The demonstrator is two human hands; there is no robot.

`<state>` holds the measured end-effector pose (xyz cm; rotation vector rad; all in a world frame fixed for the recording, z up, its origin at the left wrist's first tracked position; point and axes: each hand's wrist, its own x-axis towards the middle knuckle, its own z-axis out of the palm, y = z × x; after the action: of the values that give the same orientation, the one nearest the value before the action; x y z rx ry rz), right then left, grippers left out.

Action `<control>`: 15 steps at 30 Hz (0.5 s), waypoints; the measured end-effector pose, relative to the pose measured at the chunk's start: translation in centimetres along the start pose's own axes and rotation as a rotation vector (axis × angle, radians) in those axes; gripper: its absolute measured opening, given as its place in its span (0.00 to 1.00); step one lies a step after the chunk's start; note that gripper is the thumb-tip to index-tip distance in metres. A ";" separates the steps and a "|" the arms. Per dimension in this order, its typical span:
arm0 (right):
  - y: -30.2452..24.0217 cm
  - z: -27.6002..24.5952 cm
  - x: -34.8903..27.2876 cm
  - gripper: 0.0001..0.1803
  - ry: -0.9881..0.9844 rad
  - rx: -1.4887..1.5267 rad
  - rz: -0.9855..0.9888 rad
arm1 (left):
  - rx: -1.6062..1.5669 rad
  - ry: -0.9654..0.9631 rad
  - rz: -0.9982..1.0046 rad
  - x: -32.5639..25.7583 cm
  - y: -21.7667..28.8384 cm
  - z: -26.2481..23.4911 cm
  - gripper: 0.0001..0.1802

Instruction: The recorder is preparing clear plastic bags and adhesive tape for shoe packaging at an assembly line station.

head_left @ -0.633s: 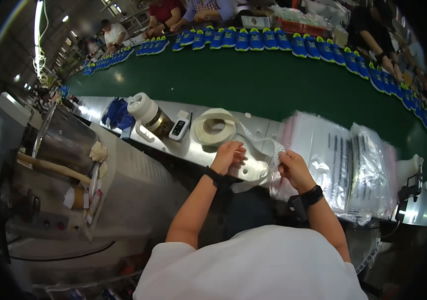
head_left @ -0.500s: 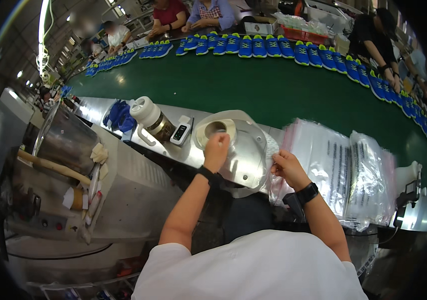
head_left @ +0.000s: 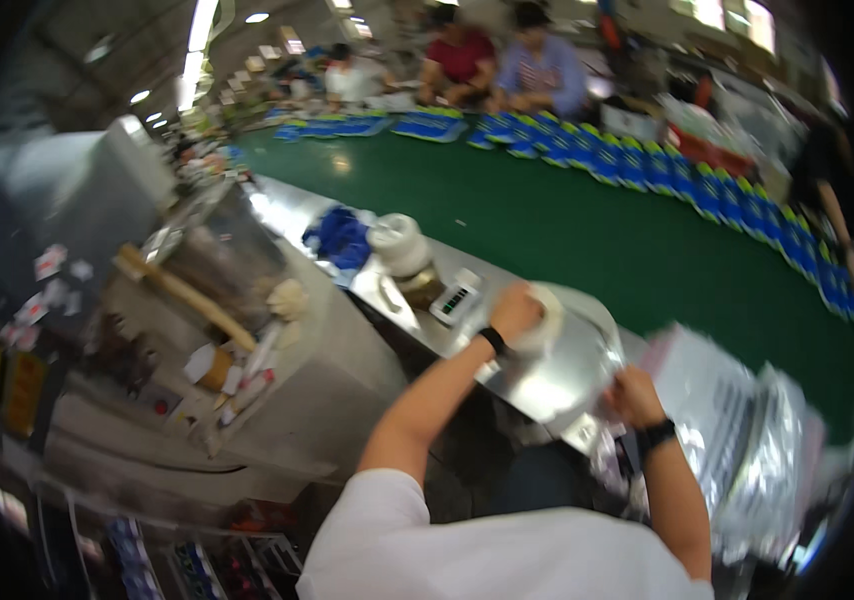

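My left hand (head_left: 517,312), a black band at its wrist, is at the left side of a pale roll (head_left: 547,325) that looks like a label roll. Its fingers are curled, and what they may hold is hidden. The roll sits on a shiny metal plate (head_left: 547,385) with a pale strip looping round it. My right hand (head_left: 635,398), wearing a black watch, is closed in a pinch at the plate's right edge, by the strip. Motion blurs both hands. Clear plastic bags (head_left: 702,400) lie in a stack to the right of my right hand.
A white-lidded bottle (head_left: 402,250), a small white device with a dark display (head_left: 456,298) and blue cloth (head_left: 339,238) stand left of the roll. Beyond runs a green belt (head_left: 427,210) with a row of blue shoes (head_left: 627,165). Co-workers (head_left: 542,70) sit across it. Machinery (head_left: 217,250) fills the left.
The view has swung left, so the bench and both hands appear lower and further right. My left hand has gone from in front of the roll to its left side. The picture is more blurred.
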<state>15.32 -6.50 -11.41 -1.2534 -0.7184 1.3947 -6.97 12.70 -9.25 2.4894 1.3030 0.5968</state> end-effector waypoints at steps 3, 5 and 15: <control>-0.7 0.1 -3.2 0.09 -0.014 0.176 0.146 | 0.056 0.002 -0.038 -4.7 4.7 -1.1 0.23; -0.7 -0.3 -6.2 0.08 -0.031 0.088 0.169 | 0.167 -0.128 -0.100 -6.3 5.2 -0.9 0.22; -3.9 -1.3 -18.0 0.06 -0.141 -0.127 0.327 | 0.395 0.125 -0.154 -7.2 3.0 -3.3 0.31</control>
<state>15.35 -22.88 -2.91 -1.4287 -0.7296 1.7400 -10.07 5.19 -6.79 2.6509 1.7937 0.5052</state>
